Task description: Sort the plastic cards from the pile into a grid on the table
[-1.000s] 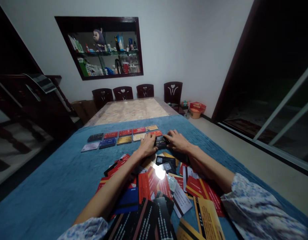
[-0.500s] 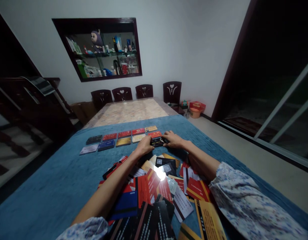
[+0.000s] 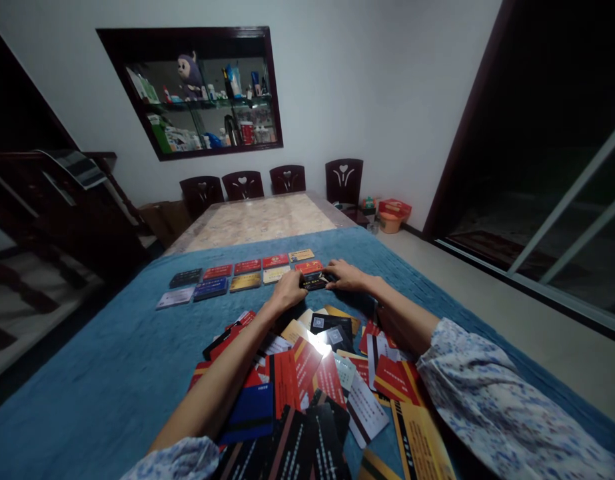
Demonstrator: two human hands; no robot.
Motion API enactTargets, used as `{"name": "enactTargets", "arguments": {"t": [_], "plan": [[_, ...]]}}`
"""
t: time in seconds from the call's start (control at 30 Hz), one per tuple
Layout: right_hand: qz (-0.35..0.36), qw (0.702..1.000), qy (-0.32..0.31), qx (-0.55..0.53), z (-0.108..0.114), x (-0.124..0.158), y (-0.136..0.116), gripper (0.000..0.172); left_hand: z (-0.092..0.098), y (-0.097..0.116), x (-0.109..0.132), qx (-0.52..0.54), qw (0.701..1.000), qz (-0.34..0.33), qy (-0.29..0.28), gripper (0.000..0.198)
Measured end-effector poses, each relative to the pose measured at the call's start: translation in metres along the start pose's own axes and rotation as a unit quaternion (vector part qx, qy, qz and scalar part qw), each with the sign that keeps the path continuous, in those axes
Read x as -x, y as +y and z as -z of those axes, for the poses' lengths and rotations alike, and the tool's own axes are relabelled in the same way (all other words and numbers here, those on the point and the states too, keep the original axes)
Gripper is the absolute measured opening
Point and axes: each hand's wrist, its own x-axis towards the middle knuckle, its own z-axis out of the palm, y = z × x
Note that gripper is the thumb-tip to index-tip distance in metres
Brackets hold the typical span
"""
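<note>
My left hand (image 3: 288, 291) and my right hand (image 3: 346, 275) meet over a black card (image 3: 314, 283) that lies flat on the blue cloth (image 3: 102, 360). Both hands pinch its ends with curled fingers. The card sits at the right end of two neat rows of cards (image 3: 237, 275), just below a red card (image 3: 308, 267). A loose heap of red, black, blue and yellow cards (image 3: 312, 380) lies between my forearms, nearer to me.
Beyond the cloth stretches a marble-patterned tabletop (image 3: 260, 220) with several dark chairs (image 3: 287, 179) at its far end. A wall niche (image 3: 197, 93) holds bottles and a plush toy. A staircase (image 3: 42, 200) is at left, a sliding glass door (image 3: 562, 213) at right.
Both hands pushed the black card a little farther away, up to the end of the nearer row. The view shifted slightly.
</note>
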Motion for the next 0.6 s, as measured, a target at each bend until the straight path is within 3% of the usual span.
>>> {"name": "enactTargets", "arguments": {"t": [0.23,0.6], "plan": [[0.01,0.999,0.031,-0.014,-0.0075,-0.001,0.0067,0.048,-0.0011,0.0046,0.0047,-0.013,1.0,-0.008,-0.004,0.027],[-0.001,0.999,0.031,-0.01,-0.0053,0.0048,0.0003,0.036,0.0018,0.0058,0.0067,-0.04,0.999,-0.016,-0.01,0.03]]}}
